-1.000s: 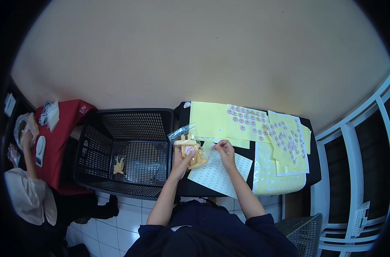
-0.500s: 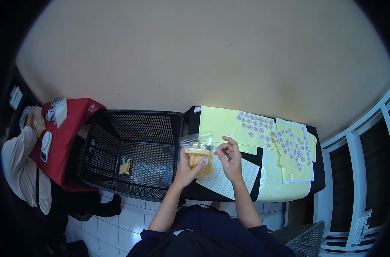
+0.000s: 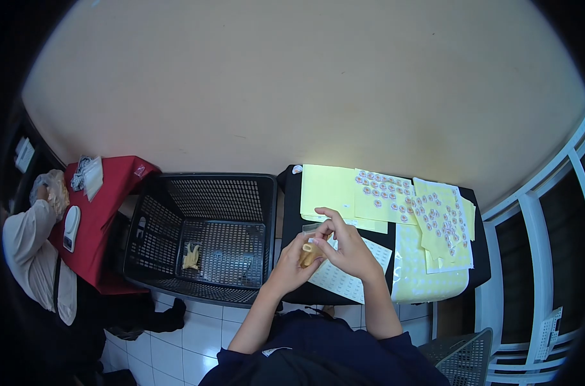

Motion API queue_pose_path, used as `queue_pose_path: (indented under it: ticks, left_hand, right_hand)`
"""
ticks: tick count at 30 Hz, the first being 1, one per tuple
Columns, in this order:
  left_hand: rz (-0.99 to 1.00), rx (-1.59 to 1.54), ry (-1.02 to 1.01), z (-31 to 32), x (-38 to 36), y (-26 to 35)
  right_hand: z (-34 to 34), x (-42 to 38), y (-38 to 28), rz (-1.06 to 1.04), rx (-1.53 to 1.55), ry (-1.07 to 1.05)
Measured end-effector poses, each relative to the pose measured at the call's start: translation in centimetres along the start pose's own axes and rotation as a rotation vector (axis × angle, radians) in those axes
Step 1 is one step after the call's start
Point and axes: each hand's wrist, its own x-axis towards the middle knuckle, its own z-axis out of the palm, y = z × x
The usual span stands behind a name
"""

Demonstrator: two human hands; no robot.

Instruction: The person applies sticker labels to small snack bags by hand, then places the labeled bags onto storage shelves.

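Observation:
Pale yellow snack pieces show through a small clear zip bag (image 3: 308, 255), partly covered by my fingers. My left hand (image 3: 288, 270) is closed around the bag's left side and bottom. My right hand (image 3: 349, 249) is at the bag's upper right, thumb and fingers pinched at its front; a small white sticker shows at the fingertips, its print too small to read. Beneath my hands lies a white sheet of small printed labels (image 3: 344, 278) on the black-covered table.
To my left, a black plastic crate (image 3: 199, 289) has a packet of yellow pieces (image 3: 191, 256) inside. Yellow sheets with round stickers (image 3: 386, 193) cover the table's right. A co-worker's sleeve (image 3: 32, 235) is beside a red-covered table (image 3: 106, 225) with a white scale (image 3: 72, 228).
My right hand has moved left onto the bag, where it was apart before. The bag has come lower and turned, and its round sticker is now hidden.

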Motion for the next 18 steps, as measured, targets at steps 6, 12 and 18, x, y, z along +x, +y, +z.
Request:
queue_pose_path:
  ticks: [6,12,18]
  left_hand:
    - [0.081,0.021,0.016,-0.2,0.1,0.4]
    - [0.044,0.002,-0.036,0.0,0.2,0.0]
    - [0.077,-0.043,-0.027,0.3,0.1,0.6]
  right_hand:
    - [0.5,0.1,-0.2,0.015,-0.058,0.032]
    - [0.8,-0.1,0.2,0.047,-0.058,0.070]
    - [-0.3,-0.4,-1.2,0.181,-0.465,0.101]
